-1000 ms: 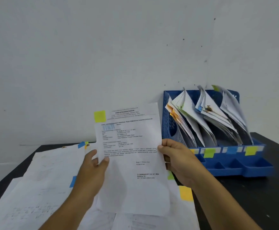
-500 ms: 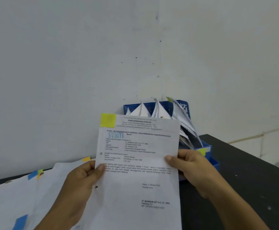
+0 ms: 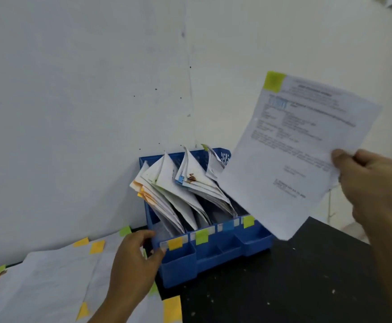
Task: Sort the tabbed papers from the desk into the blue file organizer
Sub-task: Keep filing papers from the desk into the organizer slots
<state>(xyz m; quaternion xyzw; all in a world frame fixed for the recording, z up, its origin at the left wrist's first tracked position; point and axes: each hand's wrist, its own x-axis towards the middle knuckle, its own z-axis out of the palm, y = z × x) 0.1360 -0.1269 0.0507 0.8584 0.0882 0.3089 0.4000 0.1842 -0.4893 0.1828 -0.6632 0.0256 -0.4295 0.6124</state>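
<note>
My right hand point(image 3: 372, 185) grips the right edge of a printed sheet point(image 3: 290, 145) with a yellow-green tab at its top left corner, holding it in the air above and right of the blue file organizer point(image 3: 213, 255). The organizer stands against the wall with several bundles of tabbed papers point(image 3: 178, 192) leaning in its slots. Coloured labels mark its front dividers: yellow, green, blue, green. My left hand point(image 3: 134, 262) reaches to the organizer's left front corner, thumb and fingers touching its edge. More tabbed papers point(image 3: 50, 283) lie spread on the desk at the left.
The black desk point(image 3: 283, 287) runs to the right of the organizer, speckled with small white flecks. A white wall point(image 3: 85, 113) rises directly behind the organizer and the papers.
My left hand has let go of the sheet and moved down to the organizer's left corner. My right hand alone has carried the sheet up and to the right. The view has swung right.
</note>
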